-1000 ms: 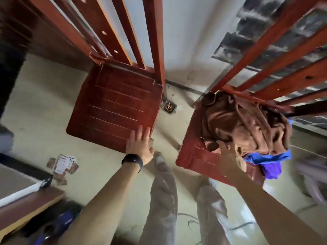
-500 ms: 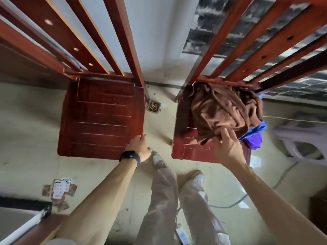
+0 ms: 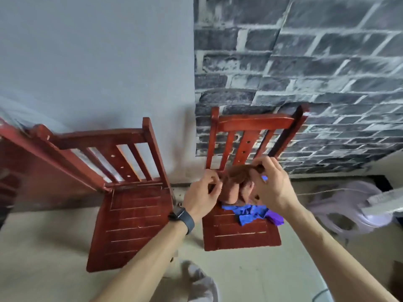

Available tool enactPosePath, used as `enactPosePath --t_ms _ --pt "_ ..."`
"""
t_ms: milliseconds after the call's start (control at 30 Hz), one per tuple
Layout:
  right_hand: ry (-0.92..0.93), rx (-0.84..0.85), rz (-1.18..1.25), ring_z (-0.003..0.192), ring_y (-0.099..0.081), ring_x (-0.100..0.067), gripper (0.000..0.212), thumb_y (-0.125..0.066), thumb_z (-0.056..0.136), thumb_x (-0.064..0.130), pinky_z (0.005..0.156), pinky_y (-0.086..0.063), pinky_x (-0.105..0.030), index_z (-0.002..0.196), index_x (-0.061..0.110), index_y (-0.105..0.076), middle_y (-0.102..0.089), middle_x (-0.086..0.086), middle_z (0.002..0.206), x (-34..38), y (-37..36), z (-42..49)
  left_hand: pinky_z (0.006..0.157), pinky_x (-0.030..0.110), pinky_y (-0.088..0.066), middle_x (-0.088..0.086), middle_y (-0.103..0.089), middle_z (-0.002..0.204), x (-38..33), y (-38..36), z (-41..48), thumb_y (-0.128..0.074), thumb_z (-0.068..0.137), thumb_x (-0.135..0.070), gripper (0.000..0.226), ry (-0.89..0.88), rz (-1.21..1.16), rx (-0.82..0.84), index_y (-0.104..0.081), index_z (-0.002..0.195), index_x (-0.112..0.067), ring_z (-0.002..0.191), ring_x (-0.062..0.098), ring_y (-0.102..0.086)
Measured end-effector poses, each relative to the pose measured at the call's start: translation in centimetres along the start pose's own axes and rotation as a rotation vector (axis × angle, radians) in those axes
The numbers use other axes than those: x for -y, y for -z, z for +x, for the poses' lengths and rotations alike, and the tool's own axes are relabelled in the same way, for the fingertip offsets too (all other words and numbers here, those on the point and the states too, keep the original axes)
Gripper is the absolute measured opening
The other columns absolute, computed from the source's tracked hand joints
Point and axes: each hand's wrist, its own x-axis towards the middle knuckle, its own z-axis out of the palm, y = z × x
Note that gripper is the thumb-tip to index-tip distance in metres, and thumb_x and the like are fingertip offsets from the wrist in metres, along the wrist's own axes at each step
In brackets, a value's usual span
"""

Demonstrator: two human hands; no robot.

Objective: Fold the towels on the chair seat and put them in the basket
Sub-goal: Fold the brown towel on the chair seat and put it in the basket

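Observation:
A brown towel (image 3: 236, 178) hangs bunched above the right red chair (image 3: 237, 232), lifted off its seat. My left hand (image 3: 201, 197) pinches the towel's left edge. Its right edge is gripped from above by my right hand (image 3: 269, 188). Under the brown towel a blue towel (image 3: 248, 213) lies crumpled on the seat, with a bit of purple cloth (image 3: 275, 219) at its right. A pale lilac basket (image 3: 346, 212) lies on the floor to the right of the chair, blurred.
A second red chair (image 3: 128, 221) with a bare slatted seat stands to the left. Behind both are a grey wall and a dark brick-pattern wall (image 3: 305, 73). My shoe (image 3: 200, 282) shows at the bottom, on the beige floor.
My left hand left the left chair's seat and took hold of the brown towel. Both hands raised the towel off the right seat, uncovering the blue one. The view tilted up.

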Motion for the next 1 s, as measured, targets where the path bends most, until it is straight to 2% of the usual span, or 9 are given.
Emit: enactPosePath --t_ms 133,200,333,500,567,667,733,833,1000 --pt "0.093 -0.064 0.078 0.081 -0.053 -0.002 0.016 -0.063 0.092 0.009 0.074 -0.036 -0.005 0.099 0.023 -0.058 -0.058 0.009 0.098 4.8 3.0 -0.9 0.091 0.017 -0.037 -0.025 -0.046 0.115 -4.0 5.0 -2.0 -0.074 0.084 -0.029 0.062 -0.06 -0.046 0.09 -0.041 0.136 -0.025 0.108 -0.002 -0.048" --pt "0.156 -0.092 0.127 0.088 -0.055 0.001 0.018 -0.061 0.092 0.009 0.075 -0.038 -0.008 0.097 0.025 -0.055 -0.059 0.01 0.096 7.3 4.1 -1.6 0.094 0.017 -0.032 -0.025 -0.044 0.121 -5.5 6.7 -3.3 -0.075 0.082 -0.037 0.067 -0.06 -0.021 0.169 -0.041 0.139 -0.03 0.114 -0.002 -0.045" --pt "0.223 -0.128 0.227 0.088 -0.061 -0.01 0.013 -0.061 0.093 0.013 0.076 -0.047 -0.021 0.098 0.024 -0.057 -0.064 0.005 0.096 12.6 5.5 -2.7 0.089 0.024 -0.042 -0.012 -0.064 0.117 -7.2 9.9 -6.3 -0.06 0.092 -0.046 0.033 -0.051 0.056 0.113 -0.061 0.118 -0.026 0.11 0.008 -0.058" --pt "0.234 -0.132 0.272 0.084 -0.062 -0.018 0.01 -0.06 0.094 0.017 0.074 -0.049 -0.029 0.102 0.023 -0.059 -0.066 0.0 0.097 18.2 5.9 -4.1 0.052 0.008 -0.038 -0.009 -0.066 0.085 -7.6 17.4 -9.8 -0.052 0.099 -0.032 0.012 0.013 -0.087 -0.126 -0.053 0.1 -0.021 0.064 0.005 -0.062" --pt "0.216 -0.138 0.217 0.083 -0.062 -0.015 0.011 -0.059 0.095 0.018 0.074 -0.047 -0.029 0.102 0.025 -0.06 -0.065 0.002 0.098 19.5 5.6 -4.5 0.06 0.012 -0.046 -0.009 -0.067 0.092 -7.3 21.8 -10.6 -0.057 0.097 -0.028 0.01 0.018 -0.155 -0.265 -0.056 0.101 -0.018 0.07 0.004 -0.066" --pt "0.177 -0.194 0.107 0.084 -0.059 -0.015 0.014 -0.059 0.095 0.018 0.079 -0.045 -0.028 0.103 0.028 -0.064 -0.062 0.001 0.1 21.5 5.2 -4.7 0.06 0.012 -0.039 -0.013 -0.061 0.087 -6.5 29.0 -11.7 -0.061 0.093 -0.026 0.007 0.002 -0.031 -0.411 -0.058 0.099 -0.022 0.078 0.005 -0.059" --pt "0.166 -0.262 0.089 0.085 -0.059 -0.017 0.014 -0.059 0.096 0.018 0.082 -0.046 -0.029 0.107 0.023 -0.066 -0.061 0.0 0.104 23.0 4.8 -4.9 0.066 0.019 -0.044 -0.013 -0.065 0.085 -5.4 33.6 -12.7 -0.067 0.089 -0.026 0.007 -0.004 0.004 -0.461 -0.061 0.093 -0.027 0.081 0.008 -0.062" --pt "0.185 -0.337 0.045 0.085 -0.06 -0.019 0.014 -0.062 0.096 0.018 0.081 -0.047 -0.032 0.108 0.021 -0.067 -0.061 0.0 0.102 25.2 2.8 -5.5 0.073 0.028 -0.052 -0.012 -0.072 0.081 -3.1 39.0 -14.1 -0.078 0.079 -0.03 0.012 -0.018 0.031 -0.426 -0.068 0.084 -0.036 0.079 0.008 -0.068" --pt "0.155 -0.186 -0.082 0.086 -0.062 -0.021 0.016 -0.065 0.093 0.02 0.08 -0.047 -0.03 0.108 0.022 -0.068 -0.065 -0.003 0.103 27.6 -3.0 -6.9 0.084 0.027 -0.053 -0.014 -0.074 0.087 1.6 44.3 -15.8 -0.081 0.076 -0.029 0.014 0.006 0.212 -0.296 -0.075 0.088 -0.032 0.085 0.002 -0.068"
